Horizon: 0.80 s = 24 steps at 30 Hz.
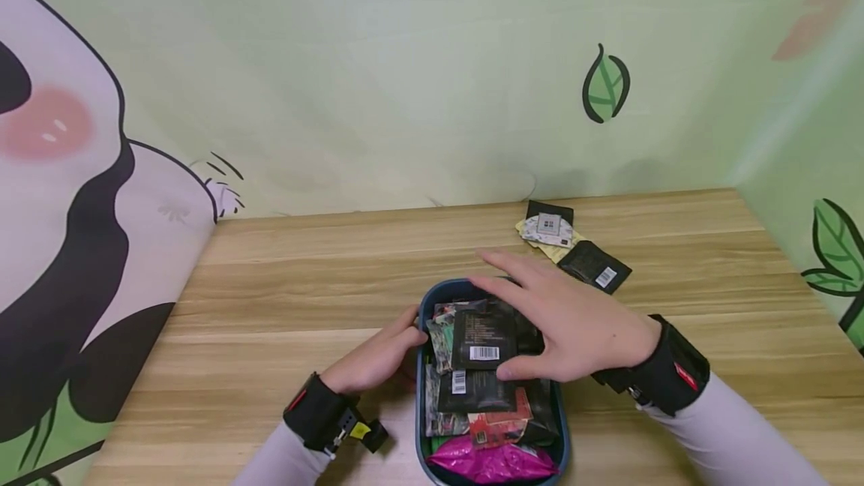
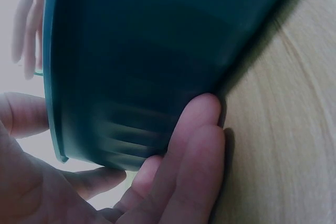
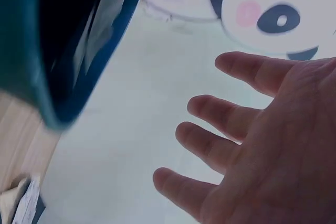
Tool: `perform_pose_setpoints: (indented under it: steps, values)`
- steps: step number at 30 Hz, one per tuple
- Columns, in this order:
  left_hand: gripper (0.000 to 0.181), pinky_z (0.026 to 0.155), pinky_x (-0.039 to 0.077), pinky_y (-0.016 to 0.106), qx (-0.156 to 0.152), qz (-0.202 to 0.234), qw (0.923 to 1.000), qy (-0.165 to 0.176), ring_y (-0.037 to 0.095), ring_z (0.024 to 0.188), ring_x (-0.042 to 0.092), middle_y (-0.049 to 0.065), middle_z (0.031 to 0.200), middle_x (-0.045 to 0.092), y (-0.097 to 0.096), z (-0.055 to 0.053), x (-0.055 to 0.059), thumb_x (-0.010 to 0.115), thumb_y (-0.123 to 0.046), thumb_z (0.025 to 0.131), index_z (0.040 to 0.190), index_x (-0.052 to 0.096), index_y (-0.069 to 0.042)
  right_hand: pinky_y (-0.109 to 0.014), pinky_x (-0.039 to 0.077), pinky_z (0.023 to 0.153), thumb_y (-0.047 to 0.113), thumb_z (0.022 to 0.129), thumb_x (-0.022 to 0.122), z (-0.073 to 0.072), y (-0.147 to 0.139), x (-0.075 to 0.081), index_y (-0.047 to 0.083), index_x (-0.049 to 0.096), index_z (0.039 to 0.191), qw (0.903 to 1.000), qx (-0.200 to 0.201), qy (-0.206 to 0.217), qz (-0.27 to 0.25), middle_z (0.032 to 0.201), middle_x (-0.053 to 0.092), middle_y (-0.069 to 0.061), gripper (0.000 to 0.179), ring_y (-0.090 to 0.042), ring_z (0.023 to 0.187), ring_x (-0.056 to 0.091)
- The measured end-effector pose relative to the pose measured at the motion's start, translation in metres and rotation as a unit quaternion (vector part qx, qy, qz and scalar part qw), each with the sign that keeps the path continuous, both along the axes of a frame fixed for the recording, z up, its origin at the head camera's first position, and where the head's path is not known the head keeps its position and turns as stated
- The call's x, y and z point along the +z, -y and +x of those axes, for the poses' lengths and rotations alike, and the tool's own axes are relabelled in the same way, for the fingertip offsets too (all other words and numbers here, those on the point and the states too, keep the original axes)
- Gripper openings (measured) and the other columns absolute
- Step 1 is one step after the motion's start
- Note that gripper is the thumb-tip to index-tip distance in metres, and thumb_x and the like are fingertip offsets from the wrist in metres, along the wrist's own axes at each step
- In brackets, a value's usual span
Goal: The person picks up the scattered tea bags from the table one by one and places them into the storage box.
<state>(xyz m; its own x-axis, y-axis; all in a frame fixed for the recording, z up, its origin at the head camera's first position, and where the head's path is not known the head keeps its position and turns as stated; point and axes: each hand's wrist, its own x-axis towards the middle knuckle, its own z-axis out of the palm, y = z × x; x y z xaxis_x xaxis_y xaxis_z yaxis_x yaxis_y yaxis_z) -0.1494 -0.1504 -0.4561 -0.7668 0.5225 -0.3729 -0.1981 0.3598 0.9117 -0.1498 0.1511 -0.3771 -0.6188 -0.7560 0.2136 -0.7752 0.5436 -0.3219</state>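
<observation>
A deep blue, open-topped plastic bin stands on the table, filled with small packets. My left hand holds its left side. In the left wrist view, the fingers lie against the bin's outer wall and the thumb reaches the rim. Over the bin hovers my right hand, fingers spread and nothing in them. Below it are a black packet with a barcode and another black packet. Nearer me lie a red patterned packet and a shiny magenta packet. My right hand hides part of the contents.
Past the bin, at the back right of the wooden table, lies a loose group: a black packet, a white patterned packet and a yellowish one. A green printed backdrop rises behind the table.
</observation>
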Motion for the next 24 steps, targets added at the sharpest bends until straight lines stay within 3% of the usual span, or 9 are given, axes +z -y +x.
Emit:
perform_pose_setpoints:
  steps: [5, 12, 19, 24]
  values:
    - [0.063, 0.067, 0.057, 0.047, -0.004, 0.004, 1.0, -0.002, 0.03, 0.079, 0.069, 0.019, 0.116, 0.063, 0.0, 0.0, 0.0, 0.039, -0.032, 0.1, 0.159, 0.021, -0.018, -0.053, 0.027, 0.114, 0.071, 0.08, 0.059, -0.023, -0.023, -0.005, 0.02, 0.031, 0.159, 0.9984, -0.055, -0.002, 0.013, 0.165, 0.018, -0.006, 0.098, -0.028, 0.149, 0.021]
    - [0.064, 0.067, 0.057, 0.046, -0.006, 0.002, 1.0, -0.004, 0.03, 0.08, 0.069, 0.02, 0.12, 0.061, 0.001, 0.001, 0.0, 0.039, -0.032, 0.101, 0.16, 0.019, -0.018, -0.056, 0.03, 0.113, 0.07, 0.081, 0.059, -0.053, -0.056, -0.019, 0.009, 0.033, 0.157, 0.9893, -0.14, 0.032, 0.025, 0.163, 0.02, -0.019, 0.101, -0.04, 0.145, 0.027]
    - [0.064, 0.066, 0.057, 0.046, -0.004, 0.0, 1.0, -0.007, 0.029, 0.079, 0.069, 0.02, 0.119, 0.061, 0.0, 0.0, -0.001, 0.039, -0.032, 0.1, 0.16, 0.02, -0.018, -0.061, 0.028, 0.111, 0.074, 0.082, 0.054, -0.068, -0.078, -0.03, -0.002, 0.035, 0.153, 0.9628, -0.244, 0.064, 0.095, 0.155, 0.03, -0.03, 0.106, -0.048, 0.14, 0.03]
    - [0.065, 0.066, 0.057, 0.046, -0.003, -0.002, 1.0, -0.008, 0.03, 0.078, 0.069, 0.02, 0.119, 0.062, 0.0, 0.0, 0.0, 0.04, -0.032, 0.1, 0.16, 0.02, -0.018, -0.063, 0.031, 0.108, 0.069, 0.083, 0.058, -0.073, -0.086, -0.038, -0.004, 0.036, 0.152, 0.949, -0.277, 0.085, 0.125, 0.151, 0.033, -0.033, 0.103, -0.05, 0.137, 0.032]
